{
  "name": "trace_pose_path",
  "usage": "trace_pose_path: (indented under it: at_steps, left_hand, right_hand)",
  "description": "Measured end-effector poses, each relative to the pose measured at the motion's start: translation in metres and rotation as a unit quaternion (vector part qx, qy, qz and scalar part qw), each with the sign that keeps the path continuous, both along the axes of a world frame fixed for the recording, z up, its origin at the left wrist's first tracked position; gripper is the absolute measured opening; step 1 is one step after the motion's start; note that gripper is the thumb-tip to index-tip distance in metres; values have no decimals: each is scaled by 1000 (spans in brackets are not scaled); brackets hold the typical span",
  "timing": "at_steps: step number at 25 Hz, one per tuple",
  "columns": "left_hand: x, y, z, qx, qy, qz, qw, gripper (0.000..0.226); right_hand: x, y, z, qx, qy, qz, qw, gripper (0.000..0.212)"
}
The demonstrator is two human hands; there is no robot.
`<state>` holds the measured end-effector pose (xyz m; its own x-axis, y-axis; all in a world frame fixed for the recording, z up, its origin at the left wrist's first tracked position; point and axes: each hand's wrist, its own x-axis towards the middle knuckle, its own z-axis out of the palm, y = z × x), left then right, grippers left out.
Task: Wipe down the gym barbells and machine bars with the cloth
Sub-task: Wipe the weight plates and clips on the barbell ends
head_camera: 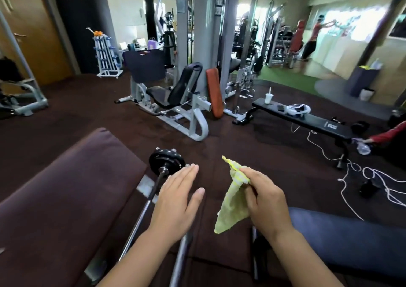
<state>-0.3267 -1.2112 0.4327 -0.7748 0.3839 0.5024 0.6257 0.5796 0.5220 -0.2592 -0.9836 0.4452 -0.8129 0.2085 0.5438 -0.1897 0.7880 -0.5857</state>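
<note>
- Right up close: the left hand (175, 195) is flat, fingers straight and together, its grip open and holding nothing.
- It hangs over the far end of the barbell (145, 207); whether it touches the metal, I can't tell.
- The right hand (263, 196) has its grip pinched on the cloth (232, 203), a soft yellow-green rag with pale stripes. The rag dangles in a loose point, apart from the barbell.
- The barbell is a thin shiny steel rod running up from the bottom edge, alongside a maroon pad (66, 187) with a matte, suede-like cover.
- It ends in a round black weight plate (165, 161), just beyond the left fingertips.
- A smooth blue pad (351, 231) sits under the right forearm.
- The floor (241, 137) is dark brown and dull, with a seam line showing.
- A white cord (373, 176) loops across the floor on the right.
- Mid-room there's a black weight bench (307, 119) carrying a pale cup (268, 98) with a straw. Its small white label is too small to read.
- At the right edge, a red sleeve (386, 134) reaches to a clear bottle (362, 148).
- Centre, a grey-framed seat machine (175, 102) with black cushions.
- Further back, a white dumbbell rack (107, 55), a wooden door (33, 33) and a strip of green turf (285, 75).
</note>
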Motion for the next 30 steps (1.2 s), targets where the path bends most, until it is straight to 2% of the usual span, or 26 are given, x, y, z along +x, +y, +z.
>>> trace_pose_path:
  at_steps: [9,12,19,27,30]
  left_hand:
    - [-185,48,-8,6,1,-12,1000,55]
    - [-236,53,-9,4,-2,1,1000,55]
    - [-342,70,-26,-10,-18,58,998,56]
    - [-465,122,-48,-11,-38,218,975,58]
    - [-498,140,-49,-11,-51,278,959,58]
  right_hand:
    - [-179,50,-9,8,-14,-7,1000,52]
    - [-234,55,-9,9,-23,6,1000,57]
    - [-369,84,-22,9,-23,72,997,55]
    - [-569,139,-43,27,-32,226,973,40]
    - [-633,147,-45,45,-40,293,954,40]
